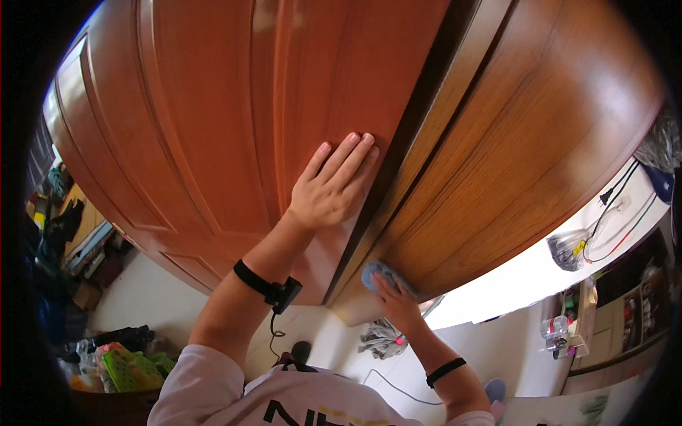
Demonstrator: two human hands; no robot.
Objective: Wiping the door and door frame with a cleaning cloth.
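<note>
My left hand [333,186] rests flat on a reddish-brown panelled wooden door [213,106], close to its edge, with nothing in its grasp. Lower and to the right, my right hand [398,308] presses a blue-grey cloth [379,271] against the bottom part of a brown wood-grain door frame [490,175]. A dark gap [405,144] runs between the door and the frame. The cloth is bunched, and my palm is hidden from view.
Pale floor tiles lie below, with a grey plastic bag [381,341] near my right forearm and a thin cable [397,393] trailing. Green baskets [130,370] stand at lower left. A power cord [605,213] hangs by the white wall at right, near a shelf with bottles [555,327].
</note>
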